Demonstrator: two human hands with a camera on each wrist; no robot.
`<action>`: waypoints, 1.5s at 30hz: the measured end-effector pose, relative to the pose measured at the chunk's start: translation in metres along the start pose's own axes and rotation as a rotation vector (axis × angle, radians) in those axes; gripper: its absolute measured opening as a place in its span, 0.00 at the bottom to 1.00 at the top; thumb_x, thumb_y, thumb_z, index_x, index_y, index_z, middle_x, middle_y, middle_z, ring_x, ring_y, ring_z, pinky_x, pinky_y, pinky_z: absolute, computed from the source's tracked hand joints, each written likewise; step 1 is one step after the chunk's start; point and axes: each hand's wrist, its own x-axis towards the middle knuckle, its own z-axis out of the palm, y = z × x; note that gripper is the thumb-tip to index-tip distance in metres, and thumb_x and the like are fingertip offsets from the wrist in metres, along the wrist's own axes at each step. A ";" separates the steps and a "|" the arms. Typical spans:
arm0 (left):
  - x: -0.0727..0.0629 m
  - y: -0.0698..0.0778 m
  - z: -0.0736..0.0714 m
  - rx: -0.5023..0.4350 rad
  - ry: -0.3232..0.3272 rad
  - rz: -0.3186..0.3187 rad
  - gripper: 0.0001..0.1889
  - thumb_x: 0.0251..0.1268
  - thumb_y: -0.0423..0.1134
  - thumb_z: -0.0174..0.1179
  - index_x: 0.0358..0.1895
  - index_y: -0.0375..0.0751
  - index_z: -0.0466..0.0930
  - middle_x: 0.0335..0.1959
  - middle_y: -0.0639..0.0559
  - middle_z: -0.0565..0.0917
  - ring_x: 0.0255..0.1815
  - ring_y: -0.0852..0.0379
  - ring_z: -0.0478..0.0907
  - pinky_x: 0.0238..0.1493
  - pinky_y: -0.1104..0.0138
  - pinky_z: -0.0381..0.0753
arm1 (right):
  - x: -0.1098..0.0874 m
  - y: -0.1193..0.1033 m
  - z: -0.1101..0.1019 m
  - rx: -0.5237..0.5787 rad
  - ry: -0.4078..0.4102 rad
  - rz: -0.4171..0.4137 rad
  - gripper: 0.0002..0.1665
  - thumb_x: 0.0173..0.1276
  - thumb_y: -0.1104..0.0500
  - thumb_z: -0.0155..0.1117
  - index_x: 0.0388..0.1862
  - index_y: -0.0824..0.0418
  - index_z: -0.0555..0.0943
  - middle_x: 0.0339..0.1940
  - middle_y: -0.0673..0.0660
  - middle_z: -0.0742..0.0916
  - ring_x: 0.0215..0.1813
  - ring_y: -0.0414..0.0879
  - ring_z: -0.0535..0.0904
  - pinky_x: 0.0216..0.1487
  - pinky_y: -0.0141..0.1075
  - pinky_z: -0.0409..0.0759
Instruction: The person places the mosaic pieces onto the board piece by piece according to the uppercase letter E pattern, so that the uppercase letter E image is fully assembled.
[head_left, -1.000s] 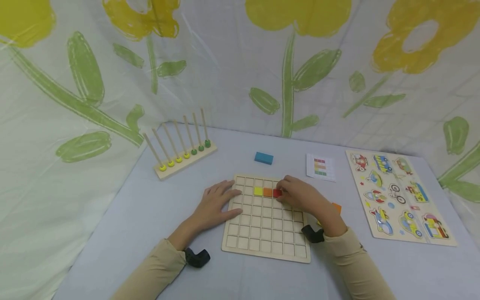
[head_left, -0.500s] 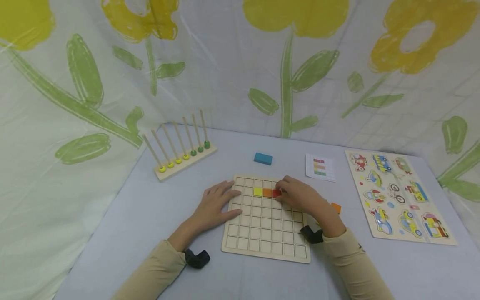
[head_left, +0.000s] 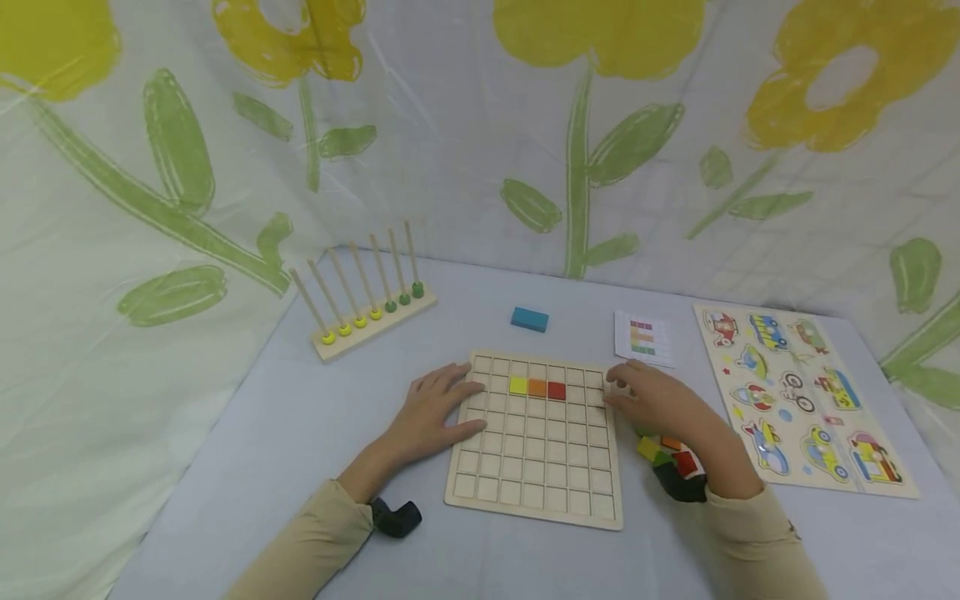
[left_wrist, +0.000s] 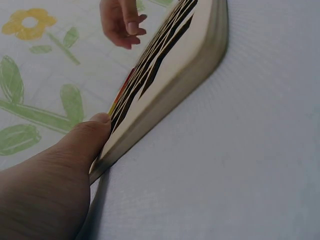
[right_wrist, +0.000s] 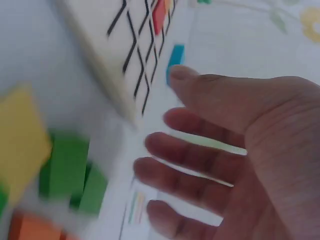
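A wooden grid board (head_left: 533, 467) lies flat in the middle of the table. Yellow (head_left: 518, 386), orange (head_left: 537, 387) and red (head_left: 557, 391) square tiles sit side by side in its second row from the back. My left hand (head_left: 431, 414) rests along the board's left edge, fingers spread, thumb (left_wrist: 87, 142) on the rim. Over the board's right edge hovers my right hand (head_left: 660, 406), fingers loosely bent and apart. Nothing shows between them in the right wrist view. Beneath that wrist lies a pile of coloured blocks (head_left: 648, 450), partly hidden.
A small blue block (head_left: 529, 319) lies behind the board, with a printed pattern card (head_left: 654, 340) to its right. At back left stands a peg rack (head_left: 375, 323) with yellow and green beads. A picture puzzle board (head_left: 806, 396) occupies the right side.
My right hand has let go of the red tile and moved right, off the row. The red tile stays in its square. My left hand keeps its place.
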 end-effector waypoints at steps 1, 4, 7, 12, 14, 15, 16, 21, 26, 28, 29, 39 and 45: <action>0.000 0.000 0.000 0.001 0.000 0.000 0.31 0.62 0.66 0.54 0.66 0.58 0.70 0.74 0.52 0.60 0.75 0.49 0.52 0.69 0.48 0.53 | -0.006 0.006 -0.002 0.009 -0.008 0.014 0.20 0.69 0.50 0.61 0.55 0.59 0.77 0.47 0.55 0.82 0.48 0.50 0.79 0.47 0.48 0.78; -0.001 0.000 -0.001 0.003 0.002 -0.001 0.31 0.62 0.65 0.54 0.66 0.58 0.70 0.74 0.52 0.60 0.75 0.49 0.53 0.69 0.48 0.54 | -0.023 0.023 -0.007 0.042 -0.028 0.060 0.21 0.68 0.52 0.62 0.55 0.61 0.77 0.48 0.57 0.82 0.48 0.51 0.78 0.47 0.48 0.78; -0.001 0.001 -0.003 0.001 0.006 -0.002 0.31 0.62 0.65 0.54 0.65 0.57 0.71 0.74 0.51 0.60 0.75 0.49 0.53 0.69 0.48 0.54 | -0.037 0.035 -0.010 0.072 -0.035 0.092 0.21 0.67 0.55 0.63 0.55 0.62 0.77 0.47 0.58 0.82 0.47 0.52 0.78 0.46 0.48 0.79; 0.000 0.002 -0.003 -0.003 -0.003 -0.005 0.31 0.62 0.65 0.54 0.66 0.57 0.71 0.74 0.51 0.60 0.75 0.48 0.53 0.69 0.48 0.54 | -0.047 0.047 -0.010 0.060 -0.031 0.088 0.17 0.65 0.59 0.65 0.51 0.62 0.79 0.42 0.56 0.81 0.42 0.49 0.78 0.42 0.44 0.78; 0.000 0.002 -0.003 -0.004 -0.007 -0.008 0.31 0.62 0.65 0.54 0.66 0.57 0.70 0.74 0.51 0.59 0.75 0.49 0.53 0.69 0.49 0.53 | -0.048 0.049 -0.008 0.061 -0.032 0.088 0.16 0.64 0.59 0.65 0.50 0.61 0.79 0.41 0.55 0.81 0.41 0.47 0.77 0.41 0.43 0.78; 0.000 0.002 -0.002 -0.005 -0.005 -0.007 0.31 0.62 0.65 0.54 0.66 0.57 0.70 0.74 0.51 0.60 0.75 0.49 0.53 0.69 0.48 0.53 | -0.048 0.050 -0.008 0.064 -0.034 0.091 0.15 0.64 0.60 0.65 0.50 0.61 0.79 0.40 0.55 0.81 0.41 0.47 0.77 0.41 0.42 0.77; 0.000 0.002 -0.002 -0.007 -0.002 -0.007 0.31 0.62 0.65 0.54 0.66 0.57 0.71 0.74 0.51 0.60 0.75 0.49 0.53 0.69 0.48 0.53 | -0.047 0.050 -0.007 0.066 -0.036 0.092 0.15 0.65 0.60 0.65 0.50 0.61 0.79 0.40 0.54 0.81 0.40 0.47 0.76 0.41 0.42 0.77; 0.000 0.002 -0.002 -0.012 0.002 -0.006 0.31 0.62 0.65 0.55 0.66 0.57 0.70 0.74 0.51 0.60 0.75 0.48 0.52 0.69 0.48 0.53 | -0.045 0.050 -0.006 0.061 -0.034 0.103 0.14 0.66 0.61 0.63 0.50 0.60 0.79 0.40 0.54 0.81 0.40 0.47 0.76 0.42 0.44 0.78; 0.000 0.002 -0.002 -0.009 -0.001 -0.001 0.31 0.62 0.65 0.54 0.66 0.57 0.70 0.74 0.51 0.60 0.75 0.48 0.52 0.69 0.48 0.53 | -0.043 0.051 -0.006 0.054 -0.014 0.096 0.14 0.68 0.60 0.61 0.51 0.61 0.79 0.42 0.55 0.82 0.44 0.50 0.77 0.45 0.47 0.79; 0.000 0.001 -0.002 -0.012 0.000 0.001 0.31 0.62 0.65 0.54 0.66 0.56 0.70 0.74 0.51 0.60 0.75 0.48 0.52 0.69 0.48 0.53 | -0.043 0.053 -0.005 0.046 -0.005 0.095 0.15 0.68 0.60 0.61 0.52 0.62 0.78 0.44 0.55 0.82 0.45 0.51 0.78 0.46 0.48 0.79; -0.001 0.001 -0.002 -0.014 0.000 0.001 0.31 0.62 0.65 0.54 0.66 0.57 0.70 0.74 0.51 0.60 0.75 0.48 0.52 0.69 0.48 0.53 | -0.043 0.053 -0.005 0.046 -0.008 0.099 0.15 0.67 0.60 0.62 0.52 0.62 0.78 0.44 0.56 0.82 0.45 0.51 0.78 0.46 0.49 0.79; -0.001 0.000 0.000 -0.013 -0.011 -0.014 0.31 0.62 0.66 0.54 0.66 0.58 0.70 0.75 0.52 0.59 0.76 0.49 0.51 0.69 0.48 0.52 | -0.048 0.054 -0.004 0.046 -0.030 0.128 0.17 0.66 0.61 0.62 0.53 0.65 0.79 0.46 0.57 0.81 0.48 0.55 0.77 0.48 0.51 0.78; -0.001 0.000 0.000 -0.007 -0.002 -0.009 0.31 0.62 0.65 0.54 0.66 0.58 0.70 0.75 0.52 0.59 0.75 0.49 0.52 0.69 0.48 0.53 | -0.046 0.053 -0.002 0.030 0.021 0.113 0.19 0.66 0.58 0.64 0.54 0.64 0.78 0.45 0.56 0.81 0.45 0.51 0.77 0.46 0.49 0.79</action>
